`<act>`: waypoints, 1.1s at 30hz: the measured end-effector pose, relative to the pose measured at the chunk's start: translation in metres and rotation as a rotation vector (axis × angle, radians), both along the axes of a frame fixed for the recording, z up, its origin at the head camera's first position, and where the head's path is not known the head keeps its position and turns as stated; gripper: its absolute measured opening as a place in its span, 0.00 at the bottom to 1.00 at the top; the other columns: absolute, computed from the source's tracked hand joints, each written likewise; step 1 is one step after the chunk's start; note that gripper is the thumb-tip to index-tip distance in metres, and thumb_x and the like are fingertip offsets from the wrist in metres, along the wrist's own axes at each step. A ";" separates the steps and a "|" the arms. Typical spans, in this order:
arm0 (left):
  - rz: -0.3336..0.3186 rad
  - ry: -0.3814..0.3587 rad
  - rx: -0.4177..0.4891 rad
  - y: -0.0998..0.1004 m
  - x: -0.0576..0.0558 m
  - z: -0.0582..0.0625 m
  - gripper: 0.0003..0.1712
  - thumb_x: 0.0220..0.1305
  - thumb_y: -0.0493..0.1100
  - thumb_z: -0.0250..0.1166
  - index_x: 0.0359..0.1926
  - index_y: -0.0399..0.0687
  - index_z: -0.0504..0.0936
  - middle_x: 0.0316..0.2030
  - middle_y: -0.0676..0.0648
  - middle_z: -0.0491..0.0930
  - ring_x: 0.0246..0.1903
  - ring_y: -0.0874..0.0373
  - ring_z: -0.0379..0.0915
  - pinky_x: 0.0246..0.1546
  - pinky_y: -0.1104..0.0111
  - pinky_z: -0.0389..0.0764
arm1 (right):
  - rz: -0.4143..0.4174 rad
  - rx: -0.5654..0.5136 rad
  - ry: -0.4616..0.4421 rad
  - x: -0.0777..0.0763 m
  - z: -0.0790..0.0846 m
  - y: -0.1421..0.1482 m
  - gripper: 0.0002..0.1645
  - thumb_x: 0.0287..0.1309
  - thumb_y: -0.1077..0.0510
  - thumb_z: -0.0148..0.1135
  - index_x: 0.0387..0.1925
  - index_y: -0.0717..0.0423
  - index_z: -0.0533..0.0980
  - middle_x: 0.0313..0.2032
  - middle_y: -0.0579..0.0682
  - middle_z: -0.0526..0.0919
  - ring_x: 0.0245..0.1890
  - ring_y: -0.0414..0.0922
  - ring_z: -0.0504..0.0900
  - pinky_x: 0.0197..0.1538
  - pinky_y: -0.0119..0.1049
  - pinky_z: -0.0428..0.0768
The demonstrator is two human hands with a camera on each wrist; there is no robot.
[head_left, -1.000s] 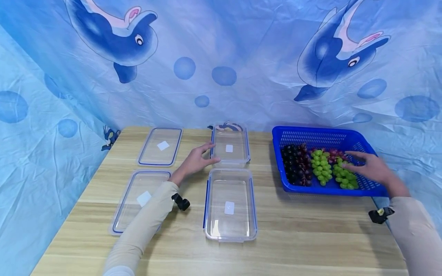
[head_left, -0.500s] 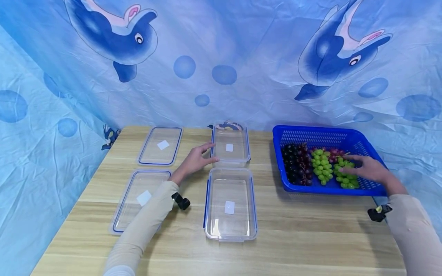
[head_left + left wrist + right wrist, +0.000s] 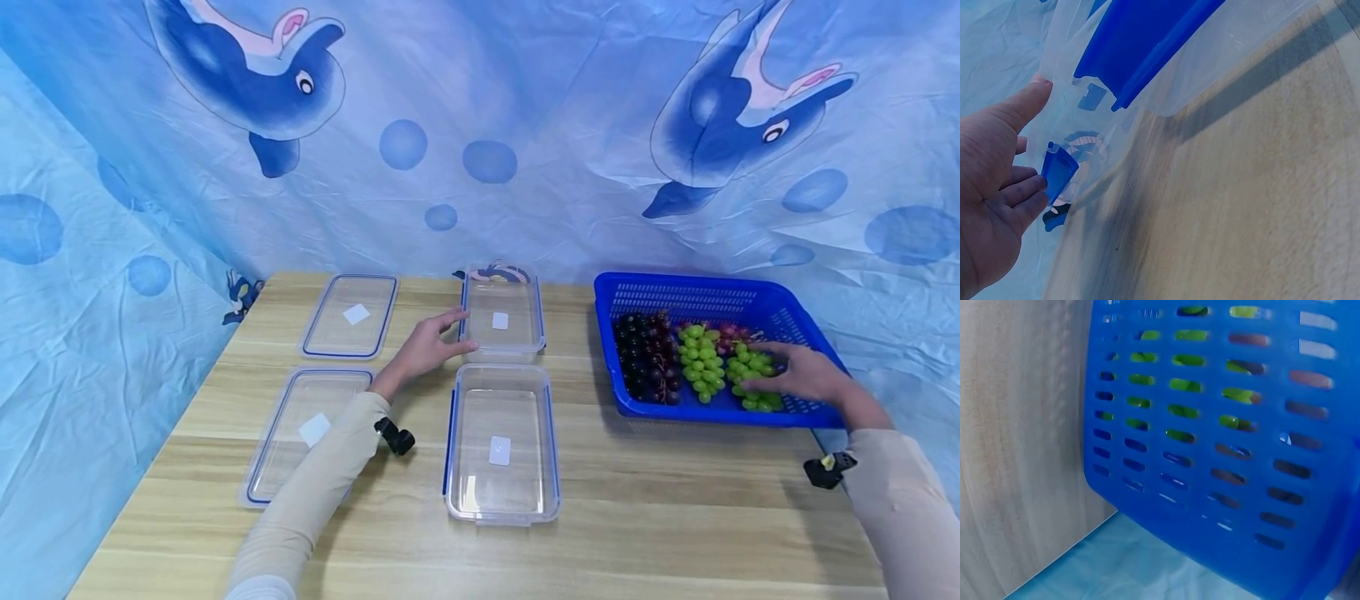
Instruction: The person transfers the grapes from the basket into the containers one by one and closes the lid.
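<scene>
In the head view my right hand (image 3: 808, 372) is in the blue basket, its thumb and fingers round the right-hand bunch of green grapes (image 3: 763, 403). The right wrist view shows green grapes (image 3: 1184, 385) through the slotted wall, hiding most of that hand. My left hand (image 3: 423, 346) is at the left side of the far clear container (image 3: 517, 337), fingers extended. Seen from the left wrist, the thumb of my left hand (image 3: 991, 187) is straight and its fingertips are right at a blue clip (image 3: 1058, 172). A nearer clear container (image 3: 498, 492) stands in front of it.
The blue basket (image 3: 690, 412) also holds a second green bunch (image 3: 702, 367), dark grapes (image 3: 637, 358) and red grapes (image 3: 731, 335). Two clear lids, one far (image 3: 348, 333) and one near (image 3: 281, 458), lie on the wooden table (image 3: 675, 517) at the left. A blue curtain (image 3: 555, 208) hangs behind.
My right hand has come down and settled round the right-hand green grapes. The left hand has stayed at the far container, and the containers and lids stay put.
</scene>
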State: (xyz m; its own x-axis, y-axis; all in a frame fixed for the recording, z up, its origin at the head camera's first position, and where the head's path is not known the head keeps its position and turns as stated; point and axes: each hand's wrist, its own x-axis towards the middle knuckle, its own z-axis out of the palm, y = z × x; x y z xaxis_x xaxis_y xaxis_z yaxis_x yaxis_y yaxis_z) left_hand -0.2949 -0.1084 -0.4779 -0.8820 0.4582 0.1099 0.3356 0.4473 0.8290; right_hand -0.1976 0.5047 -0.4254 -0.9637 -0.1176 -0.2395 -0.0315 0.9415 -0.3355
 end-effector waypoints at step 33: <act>0.006 -0.006 0.011 0.001 -0.004 -0.001 0.45 0.63 0.54 0.74 0.74 0.38 0.67 0.77 0.41 0.60 0.74 0.43 0.59 0.74 0.54 0.66 | -0.067 -0.083 0.265 0.016 0.011 0.007 0.37 0.62 0.48 0.73 0.62 0.70 0.75 0.35 0.62 0.87 0.24 0.34 0.76 0.21 0.33 0.71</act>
